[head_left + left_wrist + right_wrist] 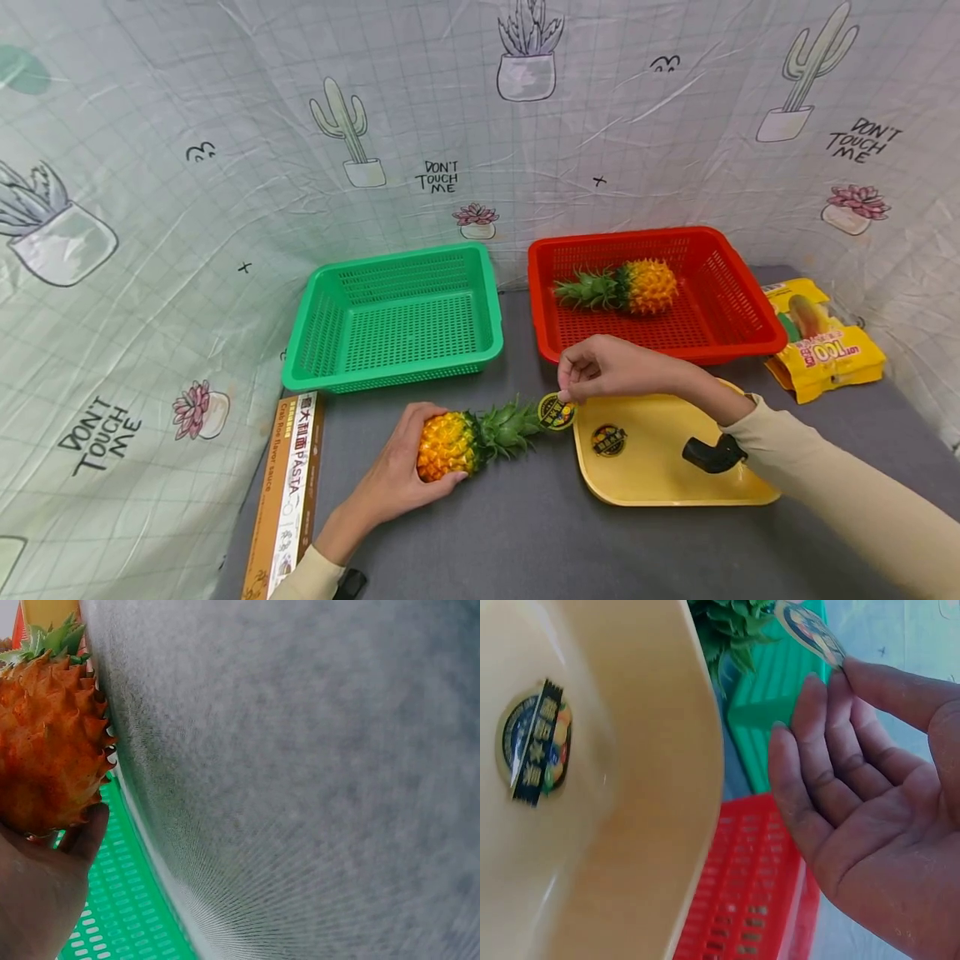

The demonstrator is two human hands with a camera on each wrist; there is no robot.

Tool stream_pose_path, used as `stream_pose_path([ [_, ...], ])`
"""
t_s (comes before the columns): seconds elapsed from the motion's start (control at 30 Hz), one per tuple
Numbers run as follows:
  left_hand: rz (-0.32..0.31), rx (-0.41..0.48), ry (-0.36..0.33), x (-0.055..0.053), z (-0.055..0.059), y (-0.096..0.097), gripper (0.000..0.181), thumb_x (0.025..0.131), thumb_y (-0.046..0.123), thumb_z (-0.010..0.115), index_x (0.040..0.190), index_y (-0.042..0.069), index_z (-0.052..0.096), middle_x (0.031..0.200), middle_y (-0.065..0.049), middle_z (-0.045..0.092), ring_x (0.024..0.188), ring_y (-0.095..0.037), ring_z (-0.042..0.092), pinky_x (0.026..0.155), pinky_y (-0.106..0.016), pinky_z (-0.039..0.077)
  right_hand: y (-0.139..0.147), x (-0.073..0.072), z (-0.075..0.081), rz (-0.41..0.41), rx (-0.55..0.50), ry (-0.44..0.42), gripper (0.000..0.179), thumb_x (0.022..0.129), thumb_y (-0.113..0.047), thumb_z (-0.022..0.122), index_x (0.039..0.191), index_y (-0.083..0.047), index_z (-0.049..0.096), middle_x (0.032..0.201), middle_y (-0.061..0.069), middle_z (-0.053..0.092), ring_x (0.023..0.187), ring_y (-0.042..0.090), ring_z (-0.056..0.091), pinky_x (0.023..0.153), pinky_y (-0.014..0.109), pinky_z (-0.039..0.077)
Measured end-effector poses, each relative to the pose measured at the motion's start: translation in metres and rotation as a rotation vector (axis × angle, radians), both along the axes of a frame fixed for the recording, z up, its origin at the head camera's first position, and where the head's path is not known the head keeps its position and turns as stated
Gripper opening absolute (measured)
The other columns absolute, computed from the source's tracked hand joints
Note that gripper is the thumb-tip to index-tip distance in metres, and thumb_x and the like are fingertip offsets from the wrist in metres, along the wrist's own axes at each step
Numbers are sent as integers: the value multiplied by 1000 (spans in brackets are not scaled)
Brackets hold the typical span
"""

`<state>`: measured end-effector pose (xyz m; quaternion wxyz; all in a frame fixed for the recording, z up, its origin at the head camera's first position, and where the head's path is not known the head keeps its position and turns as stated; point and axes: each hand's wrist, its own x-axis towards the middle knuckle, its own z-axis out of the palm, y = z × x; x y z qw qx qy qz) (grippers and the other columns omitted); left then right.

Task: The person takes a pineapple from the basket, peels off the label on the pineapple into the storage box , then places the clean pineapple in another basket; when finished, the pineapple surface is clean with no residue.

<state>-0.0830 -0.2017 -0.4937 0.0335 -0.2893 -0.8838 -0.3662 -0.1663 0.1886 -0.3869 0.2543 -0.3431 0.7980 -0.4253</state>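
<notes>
My left hand (401,471) grips the yellow-orange body of a pineapple (447,446) that lies on its side on the grey table, its green crown pointing right. In the left wrist view the thumb or a finger curls at the base of that pineapple (49,742). Between thumb and fingertip, my right hand (600,371) pinches a round black-and-yellow sticker (557,412) close to the crown's tip. The right wrist view shows the sticker (810,631) held by its edge. A second sticker (608,440) lies in the yellow tray (675,497), beneath the right forearm.
A green basket (408,373) stands at the back left. Behind the tray, a red basket (720,354) holds another pineapple (651,287). Yellow snack packages (828,358) lie at the far right. A long pasta box (288,483) lies along the left side.
</notes>
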Motion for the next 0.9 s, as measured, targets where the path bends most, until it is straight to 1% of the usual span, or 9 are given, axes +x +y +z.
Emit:
stream_pose_path([
  [0.07,2,-3,1,1,0,0,86,86,52,86,150,15,43,142,2,44,118,-15,53,96,-48,52,7,0,2,13,29,-5,12,99,-21,79,94,-13,72,82,3,70,75,25,64,71,29,52],
  [0.17,6,-6,4,1,1,0,86,86,50,86,150,14,43,141,1,44,118,-15,53,96,-49,52,17,0,5,45,75,-13,11,99,-20,79,93,-13,72,80,2,69,70,18,58,67,27,47],
  [0.23,9,-7,4,1,2,1,85,85,49,86,150,14,43,141,1,44,117,-15,53,95,-49,52,23,0,7,65,102,-27,10,99,-18,78,93,-12,72,81,2,70,69,14,57,66,26,46],
  [0.4,9,-12,-2,0,3,1,85,84,48,87,150,15,43,141,2,44,117,-15,54,95,-49,52,38,2,5,85,128,-94,10,98,-14,78,94,-9,72,83,4,72,71,17,62,67,27,49],
  [0.53,10,-13,-6,-2,4,1,86,84,47,88,149,17,43,141,2,44,117,-15,53,96,-48,52,46,5,2,83,130,-145,7,98,-11,77,94,-7,71,80,5,70,70,17,59,66,27,48],
  [0.63,11,-18,-10,-2,4,1,86,84,48,88,149,16,43,140,2,45,116,-15,53,95,-48,52,52,7,1,71,155,-167,5,97,-7,76,93,-8,72,78,7,69,68,16,56,65,27,47],
  [0.77,12,-26,-14,-1,4,1,86,85,50,87,150,15,43,139,2,45,114,-14,54,94,-48,53,58,11,0,36,229,-155,7,95,-5,76,90,-10,75,74,7,69,63,14,55,61,28,48],
  [0.9,17,-26,-19,-2,3,1,86,84,49,87,150,15,43,141,3,44,115,-15,53,93,-48,53,61,16,0,4,303,-103,11,93,-4,77,86,-12,76,72,4,69,60,13,57,58,30,50],
])
